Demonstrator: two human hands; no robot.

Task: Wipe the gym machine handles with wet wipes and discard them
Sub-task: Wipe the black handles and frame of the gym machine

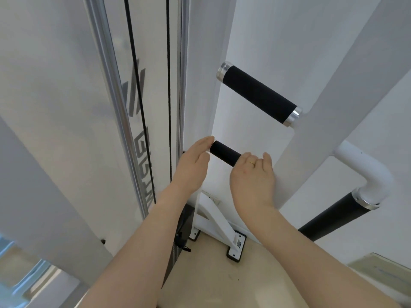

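Two short black foam handles bridge a gap in the white gym machine. My right hand (pixel 253 176) curls over the right part of the lower handle (pixel 224 153), fingers wrapped around it; a ring shows on one finger. My left hand (pixel 193 165) is flat with its fingers straight, and the fingertips touch the handle's left end. The upper handle (pixel 258 94), with silver end caps, sits above and is untouched. No wet wipe is visible; anything under my right palm is hidden.
A third black grip (pixel 333 218) on a curved white tube (pixel 367 170) angles down at the right. Black cables (pixel 138 96) and chrome rails (pixel 111 85) run along the machine's column on the left. A white base bracket (pixel 235 243) is bolted to the beige floor (pixel 211 281).
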